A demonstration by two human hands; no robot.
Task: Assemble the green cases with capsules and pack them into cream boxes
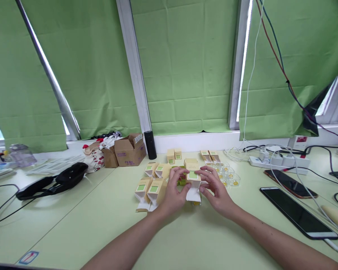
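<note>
Between my two hands is a small cream carton (193, 181) with a green label and a white flap hanging open toward me. My left hand (176, 189) grips its left side with fingers and thumb. On the other side, my right hand (215, 191) has its fingertips and thumb at the carton's right edge. Left of my hands stand several open cream cartons (157, 187) with green labels. To the right sit several clear containers (228, 175) with yellow pieces inside. Part of a green item (182, 181) shows behind my left fingers.
Closed cartons (174, 154) and open ones (210, 156) stand farther back. At right lie a white-framed phone (297, 212), a dark phone (291, 183) and a power strip (278, 163) with cables. A brown cardboard box (130, 150), black cylinder (150, 145) and black pouch (70, 177) are at left.
</note>
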